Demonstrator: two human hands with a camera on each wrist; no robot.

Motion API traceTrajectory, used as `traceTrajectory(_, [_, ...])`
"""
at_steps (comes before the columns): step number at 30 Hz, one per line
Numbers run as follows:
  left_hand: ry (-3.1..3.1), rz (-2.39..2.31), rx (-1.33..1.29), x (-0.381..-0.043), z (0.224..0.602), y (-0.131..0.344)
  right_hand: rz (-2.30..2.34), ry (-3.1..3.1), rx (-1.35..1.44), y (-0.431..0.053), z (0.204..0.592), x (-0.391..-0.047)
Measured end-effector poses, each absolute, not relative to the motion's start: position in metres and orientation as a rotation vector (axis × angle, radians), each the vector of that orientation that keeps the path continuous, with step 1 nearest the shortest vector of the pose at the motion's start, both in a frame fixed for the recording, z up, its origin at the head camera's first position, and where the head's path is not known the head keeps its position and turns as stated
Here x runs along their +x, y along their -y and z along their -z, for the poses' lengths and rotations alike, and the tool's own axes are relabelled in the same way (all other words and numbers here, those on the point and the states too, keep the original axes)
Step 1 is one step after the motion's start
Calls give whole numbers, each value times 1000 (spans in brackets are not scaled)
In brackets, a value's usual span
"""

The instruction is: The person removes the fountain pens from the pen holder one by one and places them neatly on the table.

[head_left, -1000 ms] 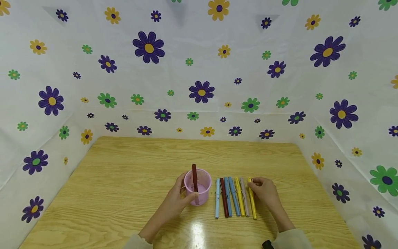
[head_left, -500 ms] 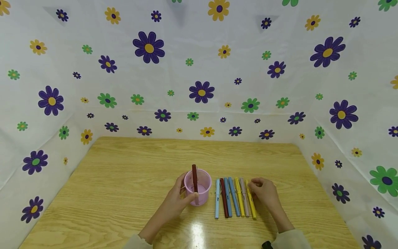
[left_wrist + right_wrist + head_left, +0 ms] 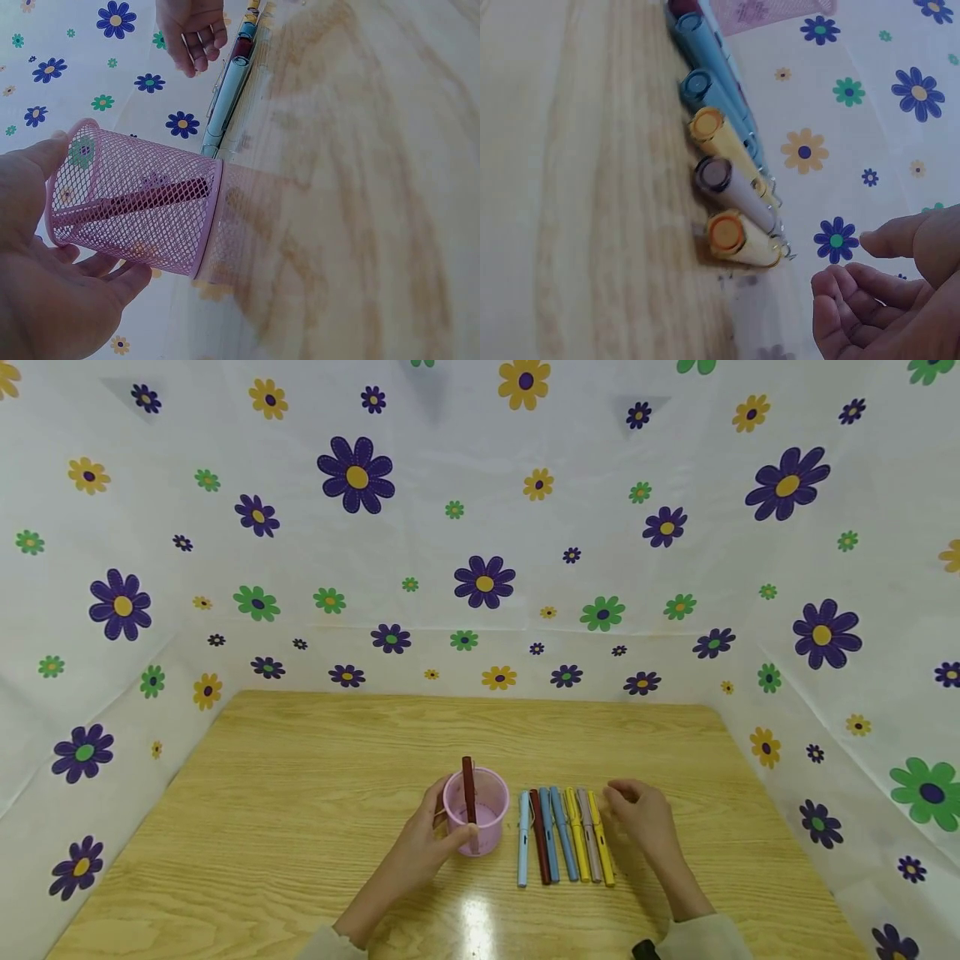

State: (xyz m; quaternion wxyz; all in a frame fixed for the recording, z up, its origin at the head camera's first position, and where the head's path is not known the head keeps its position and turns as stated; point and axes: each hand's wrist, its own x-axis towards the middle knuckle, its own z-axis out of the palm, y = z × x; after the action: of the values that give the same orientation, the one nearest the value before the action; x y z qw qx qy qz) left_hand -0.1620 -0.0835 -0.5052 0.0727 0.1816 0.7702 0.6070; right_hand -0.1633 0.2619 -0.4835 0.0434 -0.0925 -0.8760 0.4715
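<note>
A pink mesh pen cup (image 3: 491, 841) stands on the table, with a dark red pen (image 3: 468, 789) leaning inside it. My left hand (image 3: 427, 845) holds the cup from its left side; in the left wrist view the thumb and fingers bend round the cup's (image 3: 161, 244) rim end. To the right lies a row of capped pens: light blue (image 3: 522, 843), dark red, two blue, yellow, mauve and, at the right end, yellow (image 3: 602, 843). Beside that end pen, my right hand (image 3: 645, 817) hovers with loosely bent fingers, holding nothing. The right wrist view shows a gap between it and the yellow pen (image 3: 739, 238).
A wooden table (image 3: 337, 760) lies under everything. White cloth with printed flowers (image 3: 483, 581) walls off the back and both sides. A small black object (image 3: 645, 949) shows by the right sleeve at the bottom edge.
The rightmost yellow pen has shifted left against the mauve pen. My right hand has let go of it and drawn slightly away. My left hand and the cup stay in place.
</note>
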Motion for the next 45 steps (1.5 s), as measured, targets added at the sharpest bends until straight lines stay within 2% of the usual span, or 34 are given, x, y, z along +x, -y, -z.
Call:
traceTrajectory(22, [-2322, -1817, 536, -161, 503, 83, -1690, 2448, -255, -227, 450, -168])
traceTrajectory(45, [-2334, -1823, 513, -161, 504, 82, -1934, 2319, -43, -166, 444, -189])
